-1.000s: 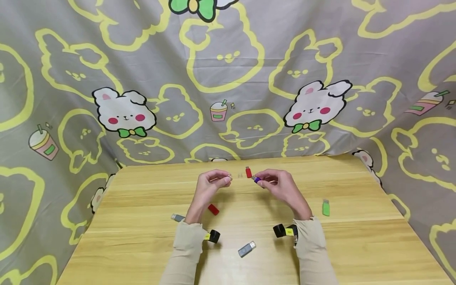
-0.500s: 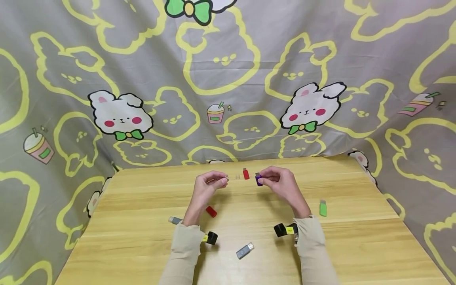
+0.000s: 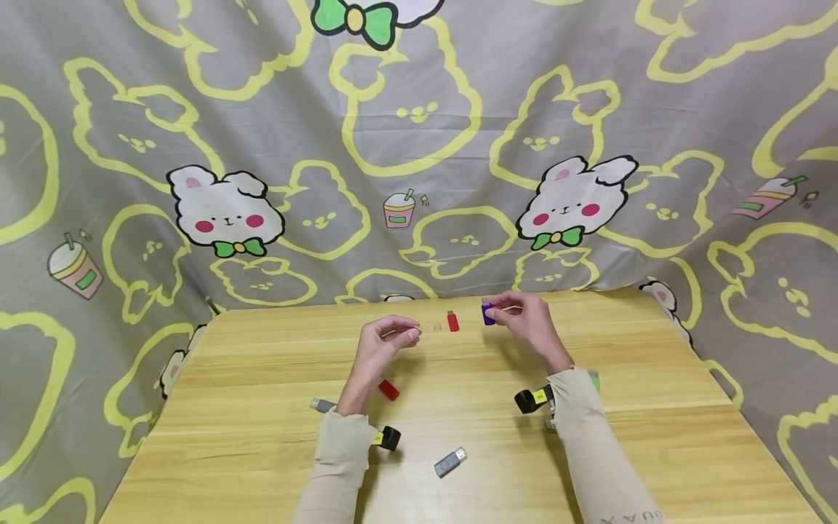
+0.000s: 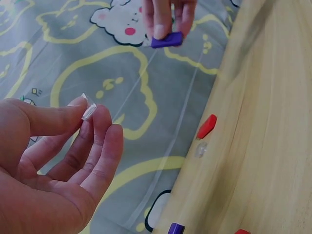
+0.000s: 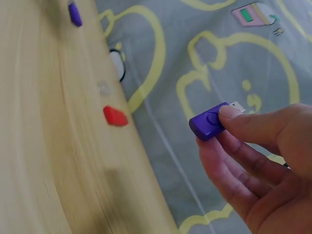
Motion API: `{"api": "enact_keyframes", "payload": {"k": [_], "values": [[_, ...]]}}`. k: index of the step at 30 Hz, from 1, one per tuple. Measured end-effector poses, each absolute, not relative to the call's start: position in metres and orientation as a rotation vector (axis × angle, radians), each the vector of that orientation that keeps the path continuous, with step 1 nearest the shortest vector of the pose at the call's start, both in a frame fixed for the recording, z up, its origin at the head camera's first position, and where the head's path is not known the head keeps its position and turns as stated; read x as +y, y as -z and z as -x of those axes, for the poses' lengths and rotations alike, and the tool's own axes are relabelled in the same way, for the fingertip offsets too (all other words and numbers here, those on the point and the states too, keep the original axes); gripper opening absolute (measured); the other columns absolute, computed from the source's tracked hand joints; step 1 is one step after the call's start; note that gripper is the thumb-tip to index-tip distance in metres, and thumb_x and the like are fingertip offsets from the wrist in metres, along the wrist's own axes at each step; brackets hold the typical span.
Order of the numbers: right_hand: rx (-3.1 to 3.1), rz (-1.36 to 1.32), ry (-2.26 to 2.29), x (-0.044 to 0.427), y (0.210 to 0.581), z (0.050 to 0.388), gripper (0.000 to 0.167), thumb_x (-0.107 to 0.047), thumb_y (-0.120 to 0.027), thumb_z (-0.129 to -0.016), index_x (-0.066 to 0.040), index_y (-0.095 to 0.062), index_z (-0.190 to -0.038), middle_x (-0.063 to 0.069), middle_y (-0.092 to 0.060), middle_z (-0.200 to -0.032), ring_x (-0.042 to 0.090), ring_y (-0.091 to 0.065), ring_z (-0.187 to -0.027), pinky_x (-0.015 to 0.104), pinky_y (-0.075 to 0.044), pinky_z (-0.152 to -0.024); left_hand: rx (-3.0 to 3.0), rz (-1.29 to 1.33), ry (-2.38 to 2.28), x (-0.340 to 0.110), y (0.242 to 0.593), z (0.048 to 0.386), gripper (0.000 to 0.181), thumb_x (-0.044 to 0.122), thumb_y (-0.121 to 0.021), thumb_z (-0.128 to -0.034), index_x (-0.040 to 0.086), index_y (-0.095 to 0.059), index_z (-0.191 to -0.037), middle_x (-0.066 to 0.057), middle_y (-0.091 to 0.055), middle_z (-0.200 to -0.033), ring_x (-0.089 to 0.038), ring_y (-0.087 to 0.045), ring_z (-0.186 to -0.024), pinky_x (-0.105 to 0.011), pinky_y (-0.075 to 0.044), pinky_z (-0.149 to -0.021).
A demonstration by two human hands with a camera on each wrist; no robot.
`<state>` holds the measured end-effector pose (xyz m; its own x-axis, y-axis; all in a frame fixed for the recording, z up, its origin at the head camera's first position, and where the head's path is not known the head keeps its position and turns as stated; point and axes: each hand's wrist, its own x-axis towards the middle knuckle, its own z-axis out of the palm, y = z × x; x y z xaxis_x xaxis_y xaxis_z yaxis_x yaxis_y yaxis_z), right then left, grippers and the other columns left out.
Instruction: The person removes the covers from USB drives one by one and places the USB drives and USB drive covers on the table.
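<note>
Between thumb and fingertip, my left hand [image 3: 386, 340] pinches a small clear plastic cap [image 4: 88, 111] above the table's far part. My right hand [image 3: 524, 320] holds a purple USB flash drive [image 5: 209, 121] by its sides, metal plug exposed and pointing away from me in the head view. A red USB flash drive [image 3: 453, 321] lies on the table between the hands, with another small clear cap [image 3: 437, 327] just left of it. Near my left hand, a second purple piece [image 4: 176, 228] lies on the table; the left hand hides it in the head view.
On the wooden table [image 3: 262, 466] lie a red drive [image 3: 389, 389] beside my left wrist, a grey drive [image 3: 322, 405] partly behind the left forearm, and a grey drive [image 3: 450, 462] in front. My right sleeve mostly covers a green drive [image 3: 595, 381]. A patterned curtain [image 3: 301, 145] surrounds the table's back.
My right hand has moved right and away from the left hand, turning the purple drive from slanted to upright with its plug pointing away. The left hand stays in place.
</note>
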<state>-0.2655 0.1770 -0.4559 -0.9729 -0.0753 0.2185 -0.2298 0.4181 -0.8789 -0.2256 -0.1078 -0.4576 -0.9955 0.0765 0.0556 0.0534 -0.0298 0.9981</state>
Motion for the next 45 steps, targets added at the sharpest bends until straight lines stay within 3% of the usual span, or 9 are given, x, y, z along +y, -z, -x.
{"api": "enact_keyframes", "payload": {"k": [10,16,23,31,37,45], "values": [[-2.656,-0.211,-1.560,0.180,0.468,0.294,0.019,-0.006,-0.078,-0.092,0.008,-0.074,-0.105,0.023,-0.075,-0.101,0.029,-0.072,-0.086,0.040,-0.063,-0.072,2.185,-0.163,-2.201,-0.112,0.462,0.224,0.013,-0.003,-0.073,-0.0921,-0.008,-0.073,-0.104,-0.020,-0.074,-0.101,-0.021,-0.072,-0.085,-0.031,-0.062,-0.081],[-2.694,-0.154,-1.584,0.181,0.471,0.310,0.020,-0.003,-0.077,-0.091,0.011,-0.073,-0.105,0.024,-0.074,-0.095,0.038,-0.072,-0.083,0.050,-0.062,-0.076,2.181,-0.172,-2.228,-0.110,0.460,0.226,0.013,-0.002,-0.074,-0.0922,-0.008,-0.074,-0.104,-0.020,-0.074,-0.100,-0.024,-0.072,-0.086,-0.032,-0.062,-0.082],[-2.795,-0.013,-1.563,0.180,0.476,0.321,0.023,-0.004,-0.079,-0.089,0.011,-0.072,-0.105,0.023,-0.074,-0.092,0.037,-0.071,-0.078,0.040,-0.063,-0.068,2.177,-0.146,-2.252,-0.109,0.457,0.226,0.012,-0.004,-0.074,-0.0914,-0.008,-0.074,-0.102,-0.019,-0.074,-0.098,-0.026,-0.072,-0.085,-0.031,-0.062,-0.080],[-2.931,0.085,-1.420,0.179,0.479,0.321,0.020,-0.005,-0.081,-0.087,0.009,-0.074,-0.099,0.023,-0.073,-0.095,0.030,-0.071,-0.077,0.035,-0.061,-0.066,2.157,-0.183,-2.241,-0.107,0.459,0.226,0.013,-0.003,-0.074,-0.0917,-0.009,-0.073,-0.103,-0.020,-0.074,-0.098,-0.018,-0.071,-0.081,-0.030,-0.062,-0.080],[-2.964,0.098,-1.286,0.177,0.482,0.319,0.019,-0.010,-0.081,-0.088,0.007,-0.077,-0.095,0.022,-0.075,-0.094,0.029,-0.071,-0.079,0.026,-0.052,-0.062,2.169,-0.171,-2.230,-0.108,0.460,0.225,0.012,-0.003,-0.074,-0.0918,-0.007,-0.074,-0.103,-0.019,-0.074,-0.098,-0.019,-0.072,-0.082,-0.030,-0.061,-0.080],[-2.980,0.084,-1.162,0.173,0.485,0.320,0.018,-0.013,-0.080,-0.090,0.005,-0.076,-0.091,0.017,-0.075,-0.084,0.030,-0.069,-0.078,0.032,-0.049,-0.065,2.172,-0.167,-2.220,-0.106,0.460,0.226,0.013,-0.006,-0.073,-0.0910,-0.009,-0.073,-0.103,-0.019,-0.074,-0.097,-0.019,-0.072,-0.081,-0.031,-0.062,-0.080]]}}
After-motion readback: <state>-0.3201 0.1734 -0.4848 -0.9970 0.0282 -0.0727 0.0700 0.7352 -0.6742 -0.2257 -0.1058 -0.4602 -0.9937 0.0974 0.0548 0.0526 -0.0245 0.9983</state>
